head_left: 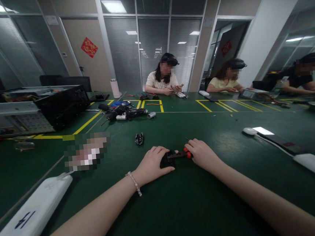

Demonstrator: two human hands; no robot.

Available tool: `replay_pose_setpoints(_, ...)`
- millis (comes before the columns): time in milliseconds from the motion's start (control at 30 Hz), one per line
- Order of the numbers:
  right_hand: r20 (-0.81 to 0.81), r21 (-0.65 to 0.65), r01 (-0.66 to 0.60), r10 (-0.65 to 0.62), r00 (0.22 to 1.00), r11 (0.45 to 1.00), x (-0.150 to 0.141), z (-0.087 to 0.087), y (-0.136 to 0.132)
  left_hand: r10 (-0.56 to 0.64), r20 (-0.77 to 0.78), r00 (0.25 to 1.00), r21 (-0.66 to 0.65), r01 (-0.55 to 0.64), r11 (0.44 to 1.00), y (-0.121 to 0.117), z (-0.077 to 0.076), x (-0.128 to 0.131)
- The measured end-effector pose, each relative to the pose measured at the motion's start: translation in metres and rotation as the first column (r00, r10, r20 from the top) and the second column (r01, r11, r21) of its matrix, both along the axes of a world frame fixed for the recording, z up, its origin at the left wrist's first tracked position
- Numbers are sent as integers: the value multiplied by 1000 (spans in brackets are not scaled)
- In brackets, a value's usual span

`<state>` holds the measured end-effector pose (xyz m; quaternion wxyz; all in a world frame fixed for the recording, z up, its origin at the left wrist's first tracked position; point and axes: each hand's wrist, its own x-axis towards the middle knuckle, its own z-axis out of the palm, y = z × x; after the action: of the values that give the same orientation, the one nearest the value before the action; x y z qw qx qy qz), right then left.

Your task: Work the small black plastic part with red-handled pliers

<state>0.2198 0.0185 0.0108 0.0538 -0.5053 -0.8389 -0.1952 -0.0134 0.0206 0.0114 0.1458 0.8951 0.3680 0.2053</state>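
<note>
Low over the green table, my left hand (152, 162) is closed around a small black part (166, 160), fingers over its far side and thumb along its near edge. My right hand (203, 152) grips red-and-black pliers (181, 155), whose narrow jaws reach left onto that black part. Most of the handles are hidden under my right fingers. A thin dark rod sticks out above those fingers; what it belongs to I cannot make out. Just beyond my left hand, a small black piece with silvery edges (139, 139) lies on the table.
A heap of cables and tools (122, 112) lies farther back. At left stands an open computer case (35, 110); a white power bank marked 14 (34, 217) is nearer. A phone (278, 142) with a white cable lies at right. Several people sit across the table (209, 209).
</note>
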Motion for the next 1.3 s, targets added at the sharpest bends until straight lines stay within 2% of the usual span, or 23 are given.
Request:
replay_pose_setpoints(300,1,5,-17,17,1000,1000,-3,0,1,-5,15,1000,33,4,999,-1,1,1)
replay_pose_setpoints(833,-7,0,-6,6,1000,1000,-6,2,-1,-3,16,1000,10,3,1000,0,-1,0)
replay_pose_setpoints(1300,-3,-1,-19,19,1000,1000,3,-1,3,6,-4,1000,-2,-6,1000,0,0,0)
